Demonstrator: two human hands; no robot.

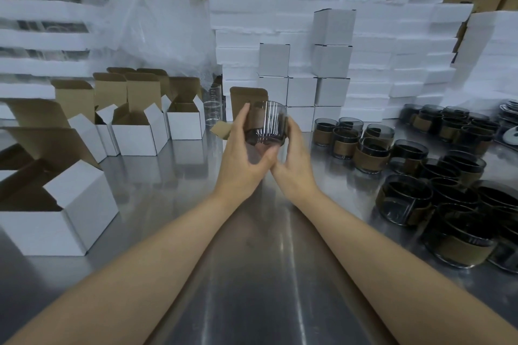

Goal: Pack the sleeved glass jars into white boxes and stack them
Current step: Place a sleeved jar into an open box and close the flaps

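A smoky ribbed glass jar (266, 126) is held above the steel table at centre, cupped between my left hand (242, 157) and my right hand (293, 157); no sleeve shows on it. Right behind it stands an open box (246, 98) with its brown flap raised. Several sleeved dark jars (364, 148) with brown bands crowd the table's right side. Open white boxes (137, 131) stand at the left. Closed white boxes (332, 61) are stacked behind the hands.
A large open box (70, 218) sits at the near left. A clear glass cylinder (213, 106) stands left of the held jar. White foam slabs (392, 45) and crumpled plastic wrap (159, 22) fill the back. The steel table (260, 274) stretches toward me.
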